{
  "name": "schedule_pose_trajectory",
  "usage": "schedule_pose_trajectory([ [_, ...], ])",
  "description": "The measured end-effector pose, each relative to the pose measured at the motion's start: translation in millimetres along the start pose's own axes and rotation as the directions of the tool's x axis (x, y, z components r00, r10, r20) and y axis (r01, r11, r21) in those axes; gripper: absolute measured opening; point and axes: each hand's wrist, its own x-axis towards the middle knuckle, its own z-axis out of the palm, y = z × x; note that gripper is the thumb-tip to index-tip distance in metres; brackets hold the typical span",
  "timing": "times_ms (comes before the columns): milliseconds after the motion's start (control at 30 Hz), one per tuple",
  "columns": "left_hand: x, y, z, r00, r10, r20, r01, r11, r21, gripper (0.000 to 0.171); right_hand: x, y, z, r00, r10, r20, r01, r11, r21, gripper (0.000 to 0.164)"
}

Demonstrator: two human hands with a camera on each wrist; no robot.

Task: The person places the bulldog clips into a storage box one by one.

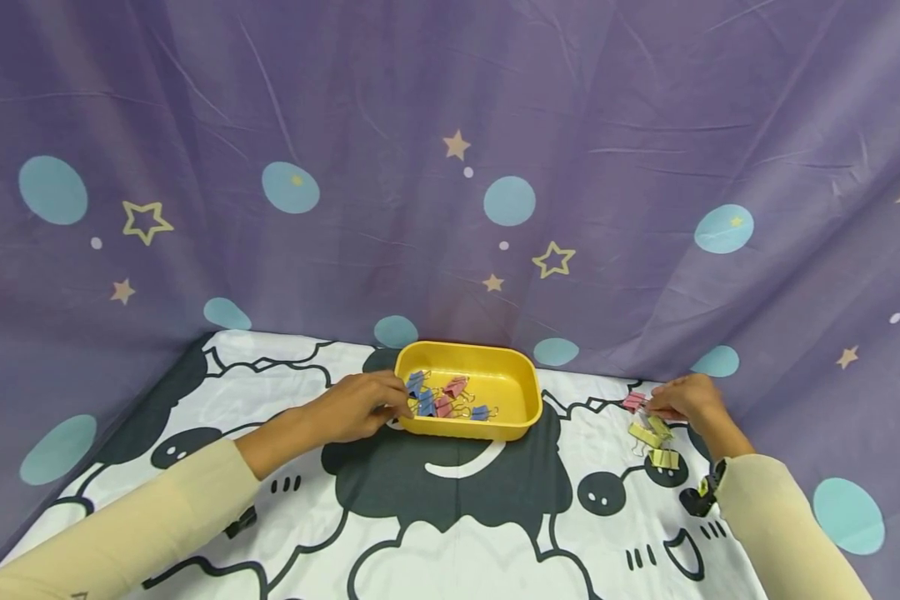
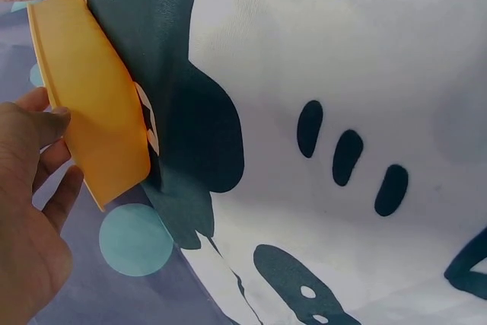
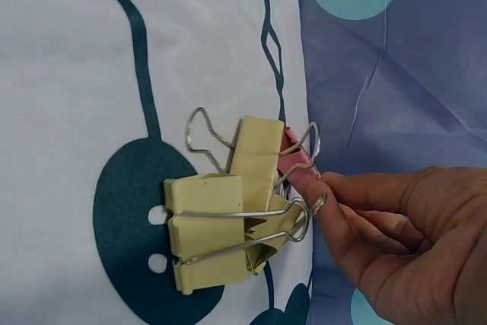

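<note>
At the left end of a yellow tray is my left hand. Its thumb and fingers pinch the rim, with the thumb over the outer wall in the left wrist view. Inside the tray, close to those fingers, lie blue binder clips and pink binder clips. Far to the right, my right hand pinches a pink binder clip between thumb and forefinger; the fingertips partly hide it. Right beside it are yellow binder clips in a loose heap, their wire handles sticking out.
Under everything lies a white cloth with dark cartoon drawings. Behind the tray rises a purple curtain with stars and dots, meeting the cloth's back edge. The tray's right half shows bare yellow bottom. A dark band circles the right wrist.
</note>
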Motion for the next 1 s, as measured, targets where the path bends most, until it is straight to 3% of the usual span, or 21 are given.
schedule_pose_trajectory([
  [167,0.5,-0.7,1.0,1.000,0.004,-0.005,-0.004,1.000,0.003,0.026,3,-4,1,0.997,0.016,0.076,-0.028,0.986,0.163,0.029],
  [267,0.9,-1.1,1.1,1.000,0.009,-0.006,-0.009,1.000,0.005,0.026,3,-10,2,0.992,0.004,0.124,-0.032,0.973,0.227,0.014],
  [333,0.9,-0.9,0.9,1.000,0.009,-0.005,-0.009,1.000,0.006,0.026,3,-14,2,0.988,-0.013,0.156,-0.027,0.967,0.254,0.014],
  [533,0.3,-0.2,-0.4,1.000,0.001,0.000,-0.001,1.000,0.005,0.025,0,-28,11,0.974,-0.062,0.216,0.011,0.973,0.231,0.029],
  [733,0.8,0.6,-1.3,1.000,0.007,-0.002,-0.007,1.000,0.002,0.024,-10,-50,26,0.953,-0.137,0.271,0.068,0.966,0.251,0.021],
  [1000,0.8,1.4,-0.8,1.000,0.011,-0.005,-0.011,1.000,0.009,0.024,-20,-73,43,0.927,-0.226,0.300,0.147,0.953,0.264,0.030],
])
